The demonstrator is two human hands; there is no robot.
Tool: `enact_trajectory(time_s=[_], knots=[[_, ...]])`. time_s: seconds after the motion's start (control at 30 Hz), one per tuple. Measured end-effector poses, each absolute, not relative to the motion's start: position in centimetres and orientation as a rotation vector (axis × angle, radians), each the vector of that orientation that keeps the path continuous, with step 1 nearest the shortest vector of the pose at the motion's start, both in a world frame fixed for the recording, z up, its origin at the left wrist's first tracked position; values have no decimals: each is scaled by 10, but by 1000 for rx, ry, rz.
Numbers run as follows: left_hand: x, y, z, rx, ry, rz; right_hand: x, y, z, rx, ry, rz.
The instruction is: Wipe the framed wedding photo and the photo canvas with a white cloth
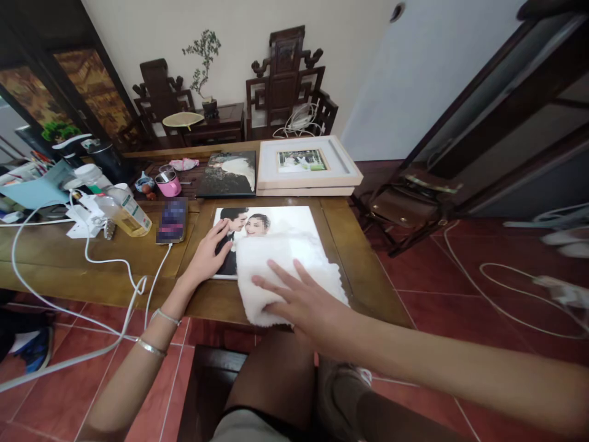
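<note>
covering a wedding photo panel [289, 222] partly with a white towel [257, 255]
on the wooden table [368, 288]: right hand [306, 301] spreads its fingers over the towel; left hand [208, 255], fingers apart, touches the panel's left side.

This is looking like somebody's home tbh: carved chairs [284, 77] are lining the far wall [234, 18], a potted tree [203, 61] is standing between them, and shoes [570, 238] are lying over on the right.

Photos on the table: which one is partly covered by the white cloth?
The pale, frontmost portrait, under the left hand; the dark photo and the light-framed photo behind it are uncovered.
</note>
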State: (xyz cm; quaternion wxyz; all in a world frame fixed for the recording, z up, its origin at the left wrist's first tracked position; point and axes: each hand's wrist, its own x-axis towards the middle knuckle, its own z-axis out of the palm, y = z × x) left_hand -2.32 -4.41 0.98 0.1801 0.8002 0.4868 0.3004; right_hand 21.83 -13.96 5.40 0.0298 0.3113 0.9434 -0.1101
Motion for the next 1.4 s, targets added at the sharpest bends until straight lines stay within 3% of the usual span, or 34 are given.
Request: enact_trajectory(time_s=[0.47, 0.7, 0.93, 1.4], knots=[[-26, -42, 6, 2223, 1348, 826, 211, 13, 61, 1183, 2808, -281], [-28, -40, 2, 2219, 1362, 799, 194, -62, 58, 1087, 2816, -41], [-30, -39, -1, 2236, 1332, 780, 191, -142, 69, 845, 2816, -283], [-26, -42, 4, 2197, 1328, 889, 193, -11, 60, 1356, 2781, -87]])
